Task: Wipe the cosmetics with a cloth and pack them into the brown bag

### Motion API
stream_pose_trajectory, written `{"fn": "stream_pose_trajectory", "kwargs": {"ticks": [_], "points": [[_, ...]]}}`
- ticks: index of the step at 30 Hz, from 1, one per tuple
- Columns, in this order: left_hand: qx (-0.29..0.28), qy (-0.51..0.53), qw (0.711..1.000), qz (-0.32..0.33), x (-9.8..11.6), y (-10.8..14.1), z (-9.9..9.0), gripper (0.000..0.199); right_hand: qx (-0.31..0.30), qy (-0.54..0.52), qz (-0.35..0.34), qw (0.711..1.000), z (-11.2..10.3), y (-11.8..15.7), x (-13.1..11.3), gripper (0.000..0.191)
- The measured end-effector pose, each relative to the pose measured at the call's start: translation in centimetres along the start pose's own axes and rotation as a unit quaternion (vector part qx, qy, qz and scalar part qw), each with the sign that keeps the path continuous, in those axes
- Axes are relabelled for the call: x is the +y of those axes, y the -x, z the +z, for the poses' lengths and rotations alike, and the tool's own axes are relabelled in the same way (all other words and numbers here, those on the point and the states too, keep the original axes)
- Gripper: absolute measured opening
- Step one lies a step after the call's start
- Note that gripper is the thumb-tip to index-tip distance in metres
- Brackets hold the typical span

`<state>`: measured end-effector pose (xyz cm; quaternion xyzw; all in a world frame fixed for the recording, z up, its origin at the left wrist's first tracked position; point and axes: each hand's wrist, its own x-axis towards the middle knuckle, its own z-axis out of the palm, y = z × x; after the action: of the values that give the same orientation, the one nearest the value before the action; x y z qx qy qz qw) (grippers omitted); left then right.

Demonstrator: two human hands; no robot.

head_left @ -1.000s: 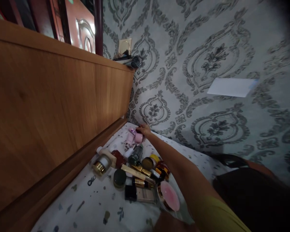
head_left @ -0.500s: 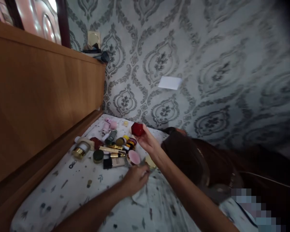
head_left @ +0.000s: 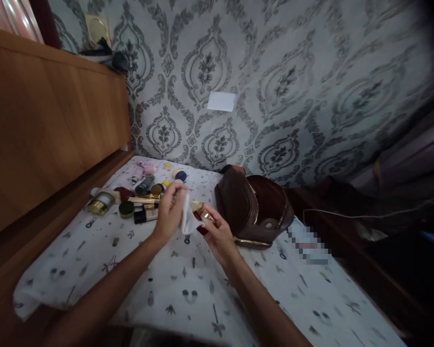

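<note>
My left hand [head_left: 169, 212] pinches a white cloth or tissue [head_left: 188, 219] that hangs down over the sheet. Close beside it on the right, my right hand [head_left: 219, 233] is wrapped round a small dark red and gold container [head_left: 205, 215]. The cloth's edge meets or nearly meets this container. Several cosmetics lie left of my hands, among them a dark green round jar [head_left: 126, 209], a gold-lidded jar [head_left: 100, 204], a pink tube [head_left: 149, 169] and a bottle with a black cap [head_left: 140, 216].
An open brown leather bag [head_left: 235, 202] stands right of my right hand, near the patterned wall [head_left: 206, 62]. A wooden panel [head_left: 54, 115] rises on the left. The patterned sheet [head_left: 188, 308] spreads below, and a white cable [head_left: 347, 214] runs at the right.
The view has shifted right, showing the brown bag more fully. My left hand now holds up the white cloth, and my right hand has come down and closer to it with the red item.
</note>
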<state>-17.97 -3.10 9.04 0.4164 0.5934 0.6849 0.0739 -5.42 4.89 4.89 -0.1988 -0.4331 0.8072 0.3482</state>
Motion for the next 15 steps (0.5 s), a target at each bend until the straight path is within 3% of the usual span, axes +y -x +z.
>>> {"fn": "stream_pose_trajectory", "kwargs": {"ticks": [2,4,8,15], "points": [[-0.102,-0.034,0.992,0.062,0.6,1.4,1.5,0.025,0.003,0.027,-0.015,1.0,0.1,0.3,0.9,0.049],[-0.16,-0.07,0.98,0.094,0.3,2.5,2.7,0.022,-0.005,0.031,-0.016,0.999,0.0,0.5,1.6,0.048],[-0.156,-0.095,0.98,0.074,-1.8,3.2,3.3,0.029,-0.012,-0.03,0.027,0.999,-0.8,0.8,2.3,0.052],[-0.125,-0.074,0.989,0.005,-3.6,3.0,1.7,0.025,-0.04,-0.081,0.108,0.99,-1.8,0.6,2.4,0.039]]}}
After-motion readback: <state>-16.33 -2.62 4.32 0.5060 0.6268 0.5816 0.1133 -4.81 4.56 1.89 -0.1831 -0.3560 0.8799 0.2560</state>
